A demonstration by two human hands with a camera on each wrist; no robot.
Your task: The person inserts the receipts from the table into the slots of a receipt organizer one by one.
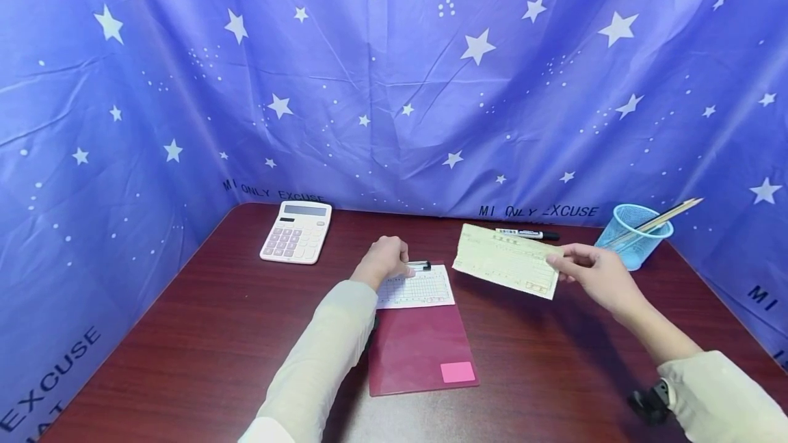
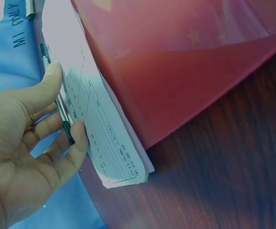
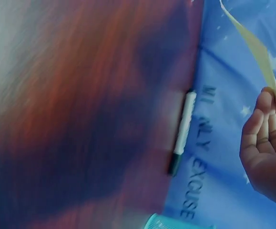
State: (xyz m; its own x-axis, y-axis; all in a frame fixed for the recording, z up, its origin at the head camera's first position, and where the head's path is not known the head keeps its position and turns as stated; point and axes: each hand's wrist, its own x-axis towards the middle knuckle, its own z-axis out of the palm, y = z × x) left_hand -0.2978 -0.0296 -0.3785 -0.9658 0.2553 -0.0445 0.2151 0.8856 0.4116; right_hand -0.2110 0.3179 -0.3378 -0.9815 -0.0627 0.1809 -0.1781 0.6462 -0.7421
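We have the pale yellow printed slip in our right grip, pinched between thumb and fingers at its right-hand end and lifted above the desk, to the upper right of the maroon clipboard. Our left grip is curled around the clip at the clipboard's top edge, over a white ruled form. Whether the clip's mouth is parted we cannot tell (our own fingers cover much of it).

To handle this step well, we would press the clip firmly and evenly with the left grip, bracing the clipboard so it does not skid. The slip looks thin, and its far end hangs unsupported, so we think a light pinch near the edge suits it best; squeezing harder could crease it. Moving it slowly, nearly flat, should spare its corners. Before letting go of anything, we would square its edges to the form beneath the clip, because paper gripped crookedly may need pulling out again.
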